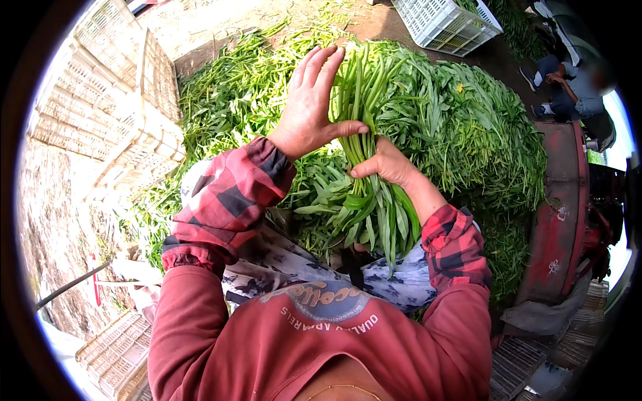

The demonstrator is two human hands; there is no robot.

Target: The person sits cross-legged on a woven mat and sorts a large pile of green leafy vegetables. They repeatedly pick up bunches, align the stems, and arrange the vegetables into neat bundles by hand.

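A bunch of water spinach (pixel 362 145) is clasped in my right hand (pixel 388 165), whose thumb lies across the stems. The cut stem ends point away from me, and the long narrow leaves (pixel 383 215) hang towards my lap. Beside the stems, my left hand (pixel 316 100) is held flat with its fingers extended. Its thumb reaches over the bunch and seems to touch it. Behind and around both hands spreads a large heap of loose water spinach (pixel 466 130). Part of my right hand's fingers is hidden behind the bunch.
White plastic crates (pixel 108 95) are stacked at the left. Another white crate (pixel 446 25) holding greens stands at the far side. A red metal vehicle body (pixel 556 215) borders the heap on the right. Beyond it sits a person (pixel 567 85). More crates (pixel 118 346) lie lower left.
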